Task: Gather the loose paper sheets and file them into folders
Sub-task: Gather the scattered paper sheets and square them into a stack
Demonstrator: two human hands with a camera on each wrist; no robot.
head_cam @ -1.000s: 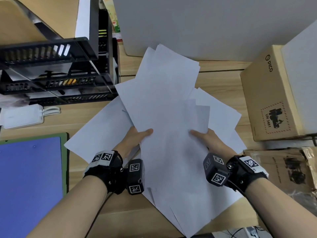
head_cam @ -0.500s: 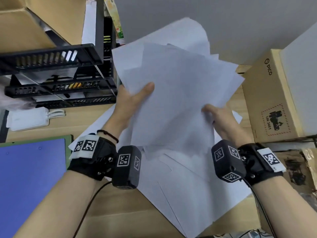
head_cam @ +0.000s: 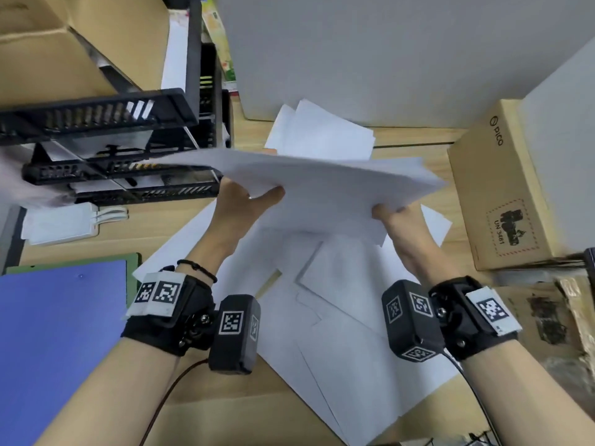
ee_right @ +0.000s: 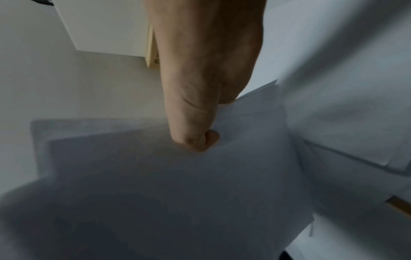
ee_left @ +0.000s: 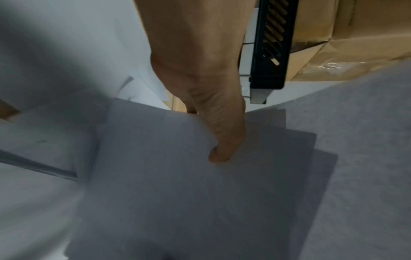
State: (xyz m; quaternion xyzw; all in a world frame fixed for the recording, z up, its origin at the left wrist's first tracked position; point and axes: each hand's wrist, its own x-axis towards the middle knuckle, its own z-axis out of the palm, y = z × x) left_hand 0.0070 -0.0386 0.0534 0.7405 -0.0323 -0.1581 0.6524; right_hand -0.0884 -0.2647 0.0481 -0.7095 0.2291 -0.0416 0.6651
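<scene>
Mid-frame, left hand (head_cam: pixel 240 209) and right hand (head_cam: pixel 402 225) each pinch the stack of white paper sheets (head_cam: pixel 322 185), grip closed, above the wooden table (head_cam: pixel 180 217).

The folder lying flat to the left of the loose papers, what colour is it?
The folder is blue, with a green edge showing behind it; the head view shows it best.

The wooden desk (head_cam: pixel 251 410) bears loose paper sheets (head_cam: pixel 347 333), a blue folder (head_cam: pixel 58 342) and a cardboard box (head_cam: pixel 495 201).

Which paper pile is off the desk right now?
The stack gripped by left hand and right hand; the loose sheets beneath and the far sheets lie flat on the desk.
</scene>
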